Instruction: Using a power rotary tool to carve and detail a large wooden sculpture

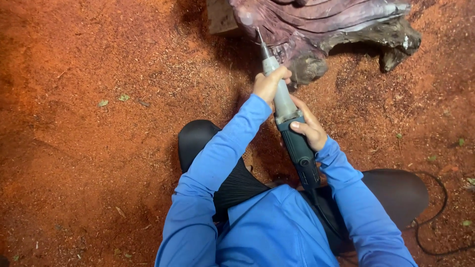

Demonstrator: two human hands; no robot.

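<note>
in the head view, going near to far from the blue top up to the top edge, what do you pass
blue top → dark green tool body → right hand → grey tool neck → left hand → thin metal bit → carved reddish-purple wood piece

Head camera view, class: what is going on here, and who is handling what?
A person in blue sleeves sits on ground covered in red sawdust, holding a corded die grinder in both hands. The left hand grips the grey neck near the front; the right hand holds the dark body. The tool's bit touches a purplish carved wood piece. A black cable trails on the ground at the right.
</note>
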